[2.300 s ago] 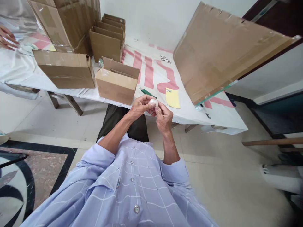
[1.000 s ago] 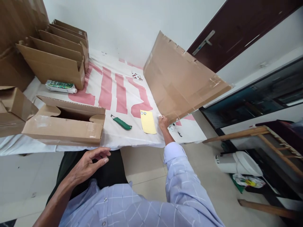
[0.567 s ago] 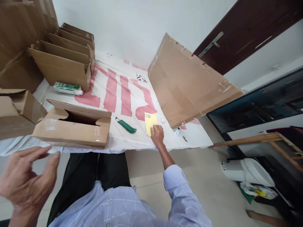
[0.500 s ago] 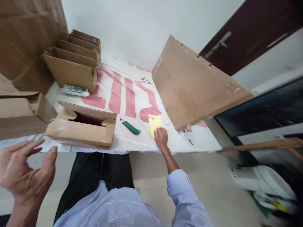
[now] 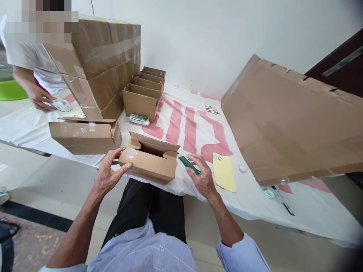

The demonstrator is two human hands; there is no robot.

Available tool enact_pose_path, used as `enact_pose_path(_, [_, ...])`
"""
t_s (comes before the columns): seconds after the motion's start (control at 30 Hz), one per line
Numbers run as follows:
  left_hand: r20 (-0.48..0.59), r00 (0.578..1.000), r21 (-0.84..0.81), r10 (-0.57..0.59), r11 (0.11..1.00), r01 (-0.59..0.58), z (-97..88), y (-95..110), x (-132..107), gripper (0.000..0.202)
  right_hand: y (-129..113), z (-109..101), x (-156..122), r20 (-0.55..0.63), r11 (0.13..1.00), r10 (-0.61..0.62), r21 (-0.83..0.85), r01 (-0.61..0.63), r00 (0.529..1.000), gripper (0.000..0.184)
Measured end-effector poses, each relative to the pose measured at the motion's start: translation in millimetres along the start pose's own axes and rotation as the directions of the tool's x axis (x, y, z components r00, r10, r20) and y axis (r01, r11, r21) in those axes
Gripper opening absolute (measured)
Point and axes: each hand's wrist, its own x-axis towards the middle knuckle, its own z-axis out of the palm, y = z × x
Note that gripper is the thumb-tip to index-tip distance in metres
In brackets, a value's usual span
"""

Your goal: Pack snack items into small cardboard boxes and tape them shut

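Left hand [image 5: 109, 172] is spread at the near open box's [image 5: 150, 166] left end; right hand [image 5: 202, 175] is spread over the green cutter [image 5: 186, 162]. I'd steady the box evenly, careful around the cutter.

Left fingers [image 5: 114, 153] at open carton [image 5: 150, 166], right fingers [image 5: 201, 161] at green cutter [image 5: 187, 163]

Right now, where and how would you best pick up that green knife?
Probably by the green knife's handle, from the right, where the right hand is: that end is thicker, while the narrow blade end points toward the nearest cardboard box.
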Motion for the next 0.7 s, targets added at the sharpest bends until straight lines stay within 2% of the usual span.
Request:
enact_pose_path(0.1, [0.114, 0.992, -0.002, 0.059, 0.998, -0.06, -4.9, 9.2, -4.0, 0.062, -30.5, 16.6, 12.9, 0.082, 0.993, -0.117, 0.03, 0.115, 0.99, 0.058])
enact_pose_path(0.2, [0.161, 0.977, -0.032, 0.136, 0.991, -0.132, -0.9, 16.7, -13.2, 0.065, -39.1, 24.9, 17.5, 0.114, 0.993, -0.107, -0.032, 0.111, 0.988, 0.058])
enact_pose_path(0.27, [0.149, 0.975, -0.068, 0.163, 0.986, -0.155, 4.8, 16.6, -19.2, 0.074, -35.6, 25.8, 18.0, 0.129, 0.995, -0.074, -0.063, 0.083, 0.989, 0.044])
enact_pose_path(0.37, [0.151, 0.977, -0.15, 0.152, 0.98, -0.129, 13.4, 5.4, -22.2, 0.095, -23.9, 20.8, 17.5, 0.136, 0.996, -0.067, -0.051, 0.075, 0.988, 0.028])
enact_pose_path(0.43, [0.22, 0.965, -0.215, 0.141, 0.972, -0.093, 19.4, -7.1, -19.9, 0.114, -15.1, 14.1, 16.6, 0.119, 0.997, -0.064, -0.035, 0.068, 0.991, 0.023])
enact_pose_path(0.53, [0.344, 0.925, -0.281, 0.162, 0.958, -0.063, 31.5, -23.8, -12.4, 0.135, -3.1, 2.1, 14.0, 0.09, 1.0, -0.018, -0.006, 0.018, 0.996, 0.021])
enact_pose_path(0.6, [0.375, 0.905, -0.31, 0.203, 0.947, -0.084, 40.8, -28.6, -6.6, 0.14, 3.7, -4.7, 11.5, 0.081, 1.0, 0.018, 0.017, -0.02, 0.997, 0.021])
enact_pose_path(0.7, [0.357, 0.895, -0.344, 0.268, 0.928, -0.141, 51.8, -23.9, -0.3, 0.135, 9.6, -12.1, 9.1, 0.079, 0.998, 0.055, 0.024, -0.057, 0.995, 0.025])
